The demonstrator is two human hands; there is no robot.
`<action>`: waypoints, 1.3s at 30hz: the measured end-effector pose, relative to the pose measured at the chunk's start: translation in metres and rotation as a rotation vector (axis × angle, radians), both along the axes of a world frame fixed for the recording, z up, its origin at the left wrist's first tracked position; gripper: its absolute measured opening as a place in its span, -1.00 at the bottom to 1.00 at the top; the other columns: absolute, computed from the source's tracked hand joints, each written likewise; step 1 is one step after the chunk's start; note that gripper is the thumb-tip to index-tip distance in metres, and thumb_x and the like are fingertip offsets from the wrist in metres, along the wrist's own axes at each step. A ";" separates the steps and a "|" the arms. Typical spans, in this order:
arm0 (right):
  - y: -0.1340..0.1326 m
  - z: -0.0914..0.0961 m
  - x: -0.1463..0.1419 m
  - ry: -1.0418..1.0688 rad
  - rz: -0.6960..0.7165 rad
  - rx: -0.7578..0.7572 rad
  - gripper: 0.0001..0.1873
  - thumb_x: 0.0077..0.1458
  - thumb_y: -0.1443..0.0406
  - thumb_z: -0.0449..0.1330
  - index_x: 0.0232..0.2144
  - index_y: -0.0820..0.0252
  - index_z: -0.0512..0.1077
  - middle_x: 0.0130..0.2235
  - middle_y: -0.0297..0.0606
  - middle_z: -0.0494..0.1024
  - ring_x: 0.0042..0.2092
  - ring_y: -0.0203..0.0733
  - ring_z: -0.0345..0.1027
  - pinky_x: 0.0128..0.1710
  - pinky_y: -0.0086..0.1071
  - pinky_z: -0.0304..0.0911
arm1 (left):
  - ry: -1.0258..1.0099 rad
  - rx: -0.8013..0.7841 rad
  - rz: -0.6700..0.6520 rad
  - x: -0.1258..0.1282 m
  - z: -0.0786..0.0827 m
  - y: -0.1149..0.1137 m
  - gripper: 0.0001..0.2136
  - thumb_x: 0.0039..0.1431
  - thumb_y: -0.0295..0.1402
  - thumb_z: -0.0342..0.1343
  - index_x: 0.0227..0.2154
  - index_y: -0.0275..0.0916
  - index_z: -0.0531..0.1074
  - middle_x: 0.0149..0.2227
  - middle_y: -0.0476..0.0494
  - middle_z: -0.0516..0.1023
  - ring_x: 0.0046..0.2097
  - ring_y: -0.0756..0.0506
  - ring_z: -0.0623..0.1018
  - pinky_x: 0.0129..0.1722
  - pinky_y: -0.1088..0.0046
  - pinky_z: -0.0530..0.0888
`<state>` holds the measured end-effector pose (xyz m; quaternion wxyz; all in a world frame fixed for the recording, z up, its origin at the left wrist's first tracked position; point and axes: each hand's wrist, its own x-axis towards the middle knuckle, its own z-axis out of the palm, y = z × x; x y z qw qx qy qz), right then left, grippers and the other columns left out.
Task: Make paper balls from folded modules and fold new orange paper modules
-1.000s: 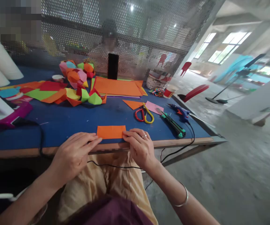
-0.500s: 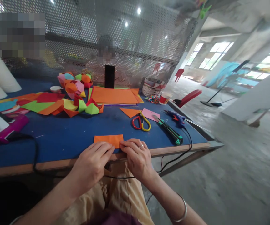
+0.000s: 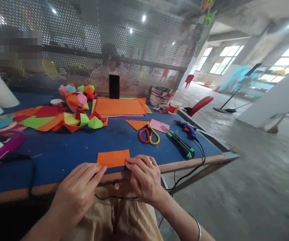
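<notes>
A small folded orange paper (image 3: 113,157) lies flat at the near edge of the blue table (image 3: 69,147). My left hand (image 3: 80,189) rests at its lower left corner, fingers stretched out together and pressing on the paper's edge. On the paper's right end sits my right hand (image 3: 144,175), a ring on one finger, with fingers curled and pressing down on it. Both hands hold the paper flat against the tabletop.
Red-and-yellow scissors (image 3: 148,134), a green utility knife (image 3: 178,142) and a blue glue gun (image 3: 187,126) with a black cable lie to the right. Orange sheets (image 3: 119,106), folded colourful paper shapes (image 3: 80,102), a paper cup (image 3: 172,107) and a basket (image 3: 161,95) stand farther back before a perforated metal screen.
My left hand slid along the paper's near edge to the right, then back to its left corner. The right hand stayed on the right end. The camera tilted slightly.
</notes>
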<state>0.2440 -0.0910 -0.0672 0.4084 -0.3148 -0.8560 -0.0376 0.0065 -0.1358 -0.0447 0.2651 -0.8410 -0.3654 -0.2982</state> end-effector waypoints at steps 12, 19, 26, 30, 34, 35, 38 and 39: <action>-0.008 0.005 -0.028 -0.099 0.040 -0.023 -0.69 0.16 0.40 0.17 -0.03 0.15 0.44 -0.04 -0.27 0.64 0.00 -0.10 0.40 0.10 -0.16 0.08 | 0.016 0.034 0.040 0.010 0.004 -0.002 -0.66 0.25 -0.72 -0.12 -0.10 -0.46 0.53 -0.24 -0.24 0.60 -0.17 -0.17 0.57 -0.07 0.21 0.53; -0.008 0.007 -0.008 -0.037 -0.044 0.024 -0.77 0.23 0.43 0.10 -0.12 0.13 0.48 -0.10 -0.29 0.67 -0.03 -0.12 0.43 0.05 -0.18 0.14 | 0.036 0.006 0.062 -0.009 -0.002 -0.010 -0.58 0.16 -0.81 -0.10 0.00 -0.47 0.47 -0.16 -0.28 0.57 -0.10 -0.20 0.55 -0.05 0.13 0.54; -0.011 0.006 0.001 0.005 -0.112 0.067 -0.77 0.22 0.46 0.10 -0.15 0.17 0.50 -0.08 -0.26 0.67 -0.04 -0.09 0.42 -0.03 -0.21 0.21 | 0.065 0.051 0.089 -0.008 0.002 -0.012 -0.60 0.11 -0.83 -0.07 -0.06 -0.53 0.50 -0.21 -0.31 0.56 -0.13 -0.23 0.55 -0.07 0.12 0.54; -0.013 0.004 -0.008 -0.015 -0.096 0.079 -0.77 0.23 0.44 0.09 -0.14 0.19 0.50 -0.09 -0.22 0.67 0.00 -0.07 0.41 0.01 -0.18 0.20 | 0.081 0.044 0.139 0.026 0.008 -0.008 -0.69 0.14 -0.72 -0.08 -0.19 -0.53 0.56 -0.26 -0.35 0.58 -0.17 -0.28 0.57 -0.10 0.06 0.58; -0.013 0.002 -0.017 -0.025 -0.044 0.048 -0.76 0.23 0.42 0.11 -0.09 0.21 0.49 -0.07 -0.19 0.66 -0.02 -0.09 0.41 0.02 -0.18 0.19 | 0.039 0.068 0.121 0.058 0.007 -0.001 -0.70 0.17 -0.65 -0.11 -0.30 -0.50 0.56 -0.34 -0.33 0.58 -0.27 -0.23 0.58 -0.17 0.17 0.61; -0.012 0.001 -0.017 -0.025 -0.040 0.041 -0.74 0.22 0.42 0.12 -0.07 0.21 0.48 -0.05 -0.19 0.66 -0.02 -0.10 0.42 0.02 -0.18 0.19 | 0.029 0.062 0.129 0.060 0.006 0.000 -0.71 0.18 -0.65 -0.10 -0.29 -0.48 0.56 -0.34 -0.31 0.58 -0.27 -0.22 0.59 -0.18 0.19 0.61; -0.012 -0.002 -0.014 -0.031 -0.081 0.041 -0.73 0.22 0.41 0.15 -0.04 0.19 0.48 -0.03 -0.21 0.65 -0.01 -0.09 0.42 0.02 -0.17 0.18 | 0.007 0.041 0.160 0.051 0.005 0.001 -0.73 0.20 -0.67 -0.08 -0.29 -0.39 0.52 -0.35 -0.23 0.58 -0.28 -0.18 0.59 -0.15 0.19 0.61; -0.011 -0.002 -0.012 -0.025 -0.107 0.050 -0.75 0.23 0.41 0.16 -0.06 0.17 0.49 -0.04 -0.23 0.66 -0.02 -0.09 0.42 0.02 -0.17 0.17 | 0.006 0.039 0.171 0.045 0.005 0.000 -0.74 0.20 -0.68 -0.07 -0.29 -0.37 0.51 -0.36 -0.20 0.57 -0.28 -0.17 0.58 -0.12 0.17 0.60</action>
